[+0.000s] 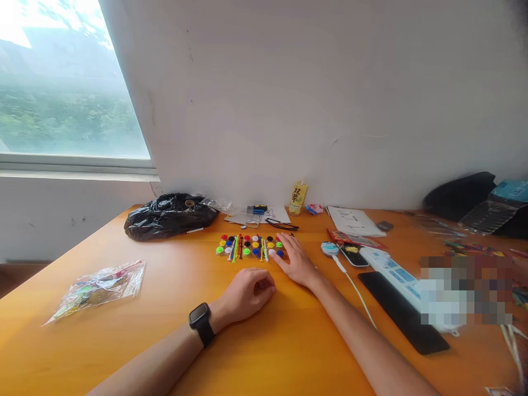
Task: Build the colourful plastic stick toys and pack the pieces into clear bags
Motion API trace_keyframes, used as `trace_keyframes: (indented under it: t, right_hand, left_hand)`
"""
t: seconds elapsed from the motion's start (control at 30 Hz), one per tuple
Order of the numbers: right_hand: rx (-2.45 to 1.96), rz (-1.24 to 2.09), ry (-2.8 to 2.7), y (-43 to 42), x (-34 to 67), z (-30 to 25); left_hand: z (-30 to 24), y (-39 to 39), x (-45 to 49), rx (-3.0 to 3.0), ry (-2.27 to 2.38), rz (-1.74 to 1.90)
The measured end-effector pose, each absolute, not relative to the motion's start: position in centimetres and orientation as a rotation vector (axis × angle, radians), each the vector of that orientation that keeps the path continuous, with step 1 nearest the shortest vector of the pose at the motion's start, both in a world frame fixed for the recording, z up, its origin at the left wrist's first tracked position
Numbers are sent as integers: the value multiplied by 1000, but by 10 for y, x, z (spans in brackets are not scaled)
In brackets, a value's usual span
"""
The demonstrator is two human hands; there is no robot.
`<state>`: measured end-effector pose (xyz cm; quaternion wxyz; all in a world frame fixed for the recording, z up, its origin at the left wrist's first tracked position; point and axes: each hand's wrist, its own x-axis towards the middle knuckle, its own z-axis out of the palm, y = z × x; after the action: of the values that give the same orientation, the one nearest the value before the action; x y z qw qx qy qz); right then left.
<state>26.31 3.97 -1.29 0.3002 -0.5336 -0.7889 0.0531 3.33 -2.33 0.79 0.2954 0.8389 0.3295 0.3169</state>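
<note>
My left hand (247,294), with a black smartwatch (201,323) on its wrist, rests on the orange table (165,341) with its fingers curled into a loose fist; whether anything is inside I cannot see. My right hand (295,261) lies flat with fingers stretched out, its fingertips touching the right end of a small layout of several coloured round caps and thin coloured sticks (249,247). The caps are red, yellow, blue, green, white and black, set in short rows.
A black plastic bag (169,215) lies at the back left, a clear bag of coloured pieces (99,286) at the left. A yellow drink carton (297,198), glasses (281,224), papers (355,220), a white power strip (391,272), a phone (402,311) and a white cable (355,286) crowd the right.
</note>
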Motion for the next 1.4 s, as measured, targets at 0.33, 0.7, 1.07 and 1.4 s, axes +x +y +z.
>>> trace_keyframes:
  t: [0.33, 0.7, 1.07, 1.4]
  right_hand:
    - [-1458, 36, -2157, 43, 260, -16]
    - [-1535, -381, -1851, 26, 289, 25]
    - [-2524, -529, -1736, -111, 420, 12]
    - [-2272, -490, -1634, -132, 441, -12]
  left_hand:
    - [2, -20, 36, 2319, 960, 1018]
    - [1, -21, 32, 2359, 962, 972]
    - [-2, -19, 30, 2367, 948, 917]
    - [1, -19, 30, 2345, 937, 922]
